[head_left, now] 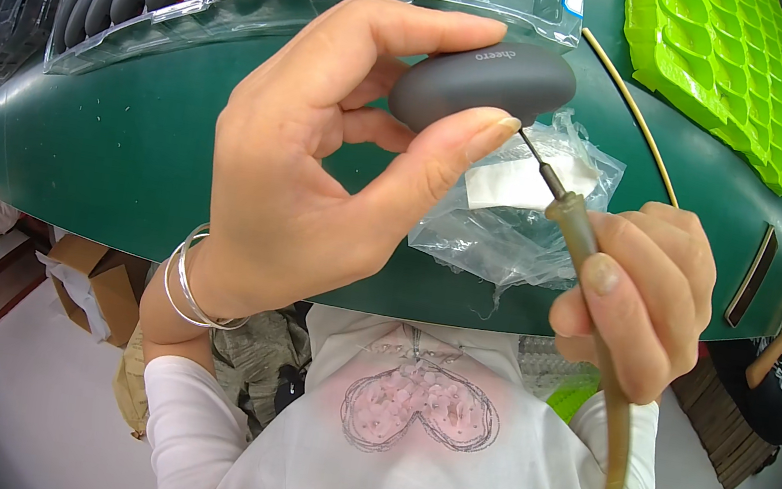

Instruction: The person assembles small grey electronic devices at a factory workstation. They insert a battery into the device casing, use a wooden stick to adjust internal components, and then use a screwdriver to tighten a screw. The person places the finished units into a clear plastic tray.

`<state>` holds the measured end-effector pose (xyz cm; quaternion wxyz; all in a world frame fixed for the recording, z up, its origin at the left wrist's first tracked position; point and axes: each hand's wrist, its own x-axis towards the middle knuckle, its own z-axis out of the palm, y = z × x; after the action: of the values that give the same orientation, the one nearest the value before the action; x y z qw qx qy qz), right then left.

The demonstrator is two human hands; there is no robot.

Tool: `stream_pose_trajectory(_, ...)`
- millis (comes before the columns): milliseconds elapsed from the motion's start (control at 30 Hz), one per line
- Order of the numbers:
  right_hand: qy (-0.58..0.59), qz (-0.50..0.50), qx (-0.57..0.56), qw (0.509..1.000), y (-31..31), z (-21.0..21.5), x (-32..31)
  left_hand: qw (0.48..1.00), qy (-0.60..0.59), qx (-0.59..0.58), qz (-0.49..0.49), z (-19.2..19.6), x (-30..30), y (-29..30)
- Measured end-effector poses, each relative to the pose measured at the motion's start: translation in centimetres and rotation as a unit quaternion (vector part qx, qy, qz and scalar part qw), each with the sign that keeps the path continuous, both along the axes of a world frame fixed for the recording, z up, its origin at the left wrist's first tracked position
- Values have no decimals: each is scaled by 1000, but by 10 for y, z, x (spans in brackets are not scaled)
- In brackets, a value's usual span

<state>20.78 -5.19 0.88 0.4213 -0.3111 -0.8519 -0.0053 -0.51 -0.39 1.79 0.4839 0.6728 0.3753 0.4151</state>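
Observation:
My left hand pinches a smooth dark grey oval casing between its thumb and fingers, above the green table. Wrapped in the fingers of my right hand is a slim tool with a thin dark metal tip and a long translucent brown handle. Its tip reaches the casing's lower edge beside my left thumb; whether it goes inside I cannot tell. Beneath both hands lies a crumpled clear plastic bag with a white paper piece on or in it.
A clear plastic tray at the far left carries several similar dark grey casings. Bright green moulded trays stand at the far right. A thin yellowish stick lies near them, and a dark flat strip rests at the green table's right edge.

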Motion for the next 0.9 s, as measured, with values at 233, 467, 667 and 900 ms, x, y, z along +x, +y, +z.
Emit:
stream_pose_trajectory(233,18,-38,-66,997,-4,4,-8,998,51,30,14,0,1,0)
stream_pose_trajectory(467,181,-39,-258,948,-5,9,0,999,54,8,-1,-1,2,-3)
stream_pose_trajectory(667,265,-34,-325,907,0,10,7,999,32,-27,-25,1,0,-3)
stream_pose_trajectory(900,300,-4,-376,877,6,10,13,997,-1,-72,-41,3,-1,-3)
